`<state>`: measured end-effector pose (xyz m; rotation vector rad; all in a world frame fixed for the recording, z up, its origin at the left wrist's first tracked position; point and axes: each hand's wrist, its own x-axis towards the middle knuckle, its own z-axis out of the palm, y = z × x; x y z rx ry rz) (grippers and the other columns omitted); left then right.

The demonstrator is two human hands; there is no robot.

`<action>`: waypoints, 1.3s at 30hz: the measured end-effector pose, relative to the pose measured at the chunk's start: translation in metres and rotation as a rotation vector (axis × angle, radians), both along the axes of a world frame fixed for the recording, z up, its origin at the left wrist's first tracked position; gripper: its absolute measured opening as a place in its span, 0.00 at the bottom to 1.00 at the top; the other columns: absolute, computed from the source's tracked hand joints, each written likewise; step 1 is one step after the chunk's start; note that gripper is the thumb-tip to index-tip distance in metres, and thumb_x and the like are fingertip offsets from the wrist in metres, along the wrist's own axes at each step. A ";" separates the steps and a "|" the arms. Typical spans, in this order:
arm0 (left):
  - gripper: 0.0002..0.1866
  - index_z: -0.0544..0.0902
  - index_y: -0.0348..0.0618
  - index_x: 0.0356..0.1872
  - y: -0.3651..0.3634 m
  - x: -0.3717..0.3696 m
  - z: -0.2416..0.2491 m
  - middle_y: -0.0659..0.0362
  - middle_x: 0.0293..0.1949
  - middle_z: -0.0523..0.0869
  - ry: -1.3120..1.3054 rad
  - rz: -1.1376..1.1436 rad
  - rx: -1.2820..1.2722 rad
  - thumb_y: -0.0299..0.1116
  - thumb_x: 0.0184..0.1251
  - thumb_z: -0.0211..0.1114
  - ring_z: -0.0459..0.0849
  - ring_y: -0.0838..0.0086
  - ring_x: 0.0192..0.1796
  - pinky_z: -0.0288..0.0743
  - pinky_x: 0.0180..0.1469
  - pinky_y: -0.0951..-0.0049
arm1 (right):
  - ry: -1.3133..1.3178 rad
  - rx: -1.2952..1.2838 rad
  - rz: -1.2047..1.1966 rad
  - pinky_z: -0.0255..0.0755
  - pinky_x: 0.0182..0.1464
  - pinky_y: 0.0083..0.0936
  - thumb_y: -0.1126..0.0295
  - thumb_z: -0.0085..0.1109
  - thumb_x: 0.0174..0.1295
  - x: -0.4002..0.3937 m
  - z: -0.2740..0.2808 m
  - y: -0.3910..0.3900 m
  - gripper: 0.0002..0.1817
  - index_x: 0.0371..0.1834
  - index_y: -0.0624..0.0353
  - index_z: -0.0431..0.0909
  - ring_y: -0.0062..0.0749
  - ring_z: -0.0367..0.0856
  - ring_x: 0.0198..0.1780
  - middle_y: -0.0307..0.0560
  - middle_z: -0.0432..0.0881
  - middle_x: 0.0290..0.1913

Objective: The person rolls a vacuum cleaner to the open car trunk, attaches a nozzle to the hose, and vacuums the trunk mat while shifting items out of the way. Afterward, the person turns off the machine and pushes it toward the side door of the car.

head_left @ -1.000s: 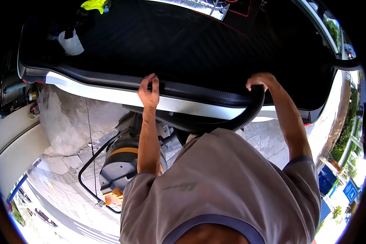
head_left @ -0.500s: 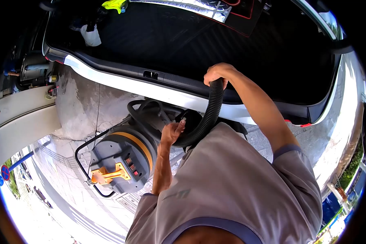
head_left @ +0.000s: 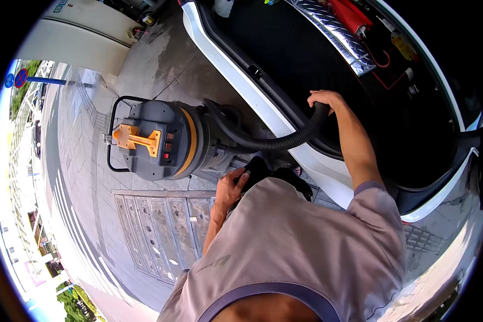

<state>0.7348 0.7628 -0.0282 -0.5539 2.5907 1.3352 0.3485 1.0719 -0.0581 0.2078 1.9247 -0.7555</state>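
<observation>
My right hand [head_left: 326,100] is closed around the end of a black ribbed vacuum hose [head_left: 284,143], just inside the sill of a car's open trunk [head_left: 300,80]. From there the hose bends over the white bumper [head_left: 241,96] and runs to a grey drum vacuum cleaner [head_left: 161,139] with an orange band and orange handle. My left hand [head_left: 230,188] is beside my dark legwear, its fingers curled; what they hold, if anything, is hidden against the black cloth.
A silver quilted sheet [head_left: 338,35] and a red bag [head_left: 351,16] lie deep in the trunk, with a red cord near them. A metal grate [head_left: 161,231] is set in the pavement behind the vacuum cleaner. A no-stopping sign [head_left: 21,78] stands at far left.
My view has turned, so the car now slants across it and the vacuum cleaner shows more fully. My left hand has moved away from the hose. My right hand still grips the hose end.
</observation>
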 end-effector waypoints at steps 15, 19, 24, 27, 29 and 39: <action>0.35 0.78 0.48 0.66 -0.197 0.015 0.006 0.49 0.65 0.77 0.445 0.451 -0.992 0.41 0.55 0.78 0.74 0.53 0.67 0.64 0.69 0.50 | 0.251 0.020 -0.535 0.76 0.43 0.35 0.57 0.68 0.49 0.146 0.013 0.011 0.52 0.83 0.44 0.57 0.35 0.78 0.54 0.46 0.75 0.62; 0.50 0.66 0.58 0.76 -0.279 -0.022 -0.002 0.44 0.75 0.61 0.323 0.150 -0.927 0.45 0.49 0.81 0.72 0.48 0.68 0.65 0.68 0.48 | 0.520 -0.008 -0.746 0.75 0.41 0.31 0.58 0.68 0.52 0.221 0.013 -0.035 0.54 0.84 0.46 0.52 0.35 0.77 0.53 0.47 0.74 0.63; 0.52 0.67 0.65 0.77 -0.289 -0.028 -0.018 0.41 0.75 0.59 0.273 0.108 -0.888 0.48 0.46 0.83 0.72 0.46 0.66 0.68 0.66 0.49 | 0.820 -0.273 -1.254 0.84 0.43 0.38 0.70 0.70 0.53 0.313 0.046 -0.083 0.55 0.84 0.52 0.47 0.39 0.81 0.53 0.50 0.75 0.62; 0.53 0.66 0.65 0.77 -0.288 -0.019 -0.014 0.41 0.76 0.58 0.267 0.106 -0.819 0.46 0.45 0.83 0.72 0.45 0.66 0.69 0.65 0.49 | 1.011 -0.202 -1.243 0.80 0.48 0.32 0.71 0.68 0.54 0.339 0.071 -0.098 0.54 0.84 0.60 0.46 0.42 0.81 0.52 0.54 0.74 0.62; 0.52 0.66 0.64 0.77 -0.293 -0.019 -0.012 0.41 0.76 0.58 0.361 0.093 -0.767 0.43 0.47 0.83 0.72 0.45 0.66 0.69 0.65 0.49 | 1.102 -0.131 -1.207 0.79 0.53 0.32 0.72 0.67 0.54 0.337 0.086 -0.105 0.53 0.83 0.63 0.46 0.43 0.80 0.53 0.55 0.74 0.64; 0.49 0.68 0.60 0.76 -0.280 -0.023 0.004 0.42 0.77 0.58 0.206 0.098 -0.855 0.46 0.49 0.82 0.68 0.43 0.70 0.62 0.70 0.44 | 1.249 -0.190 -1.165 0.81 0.52 0.32 0.73 0.68 0.53 0.270 0.125 -0.135 0.56 0.84 0.60 0.43 0.42 0.82 0.51 0.59 0.74 0.64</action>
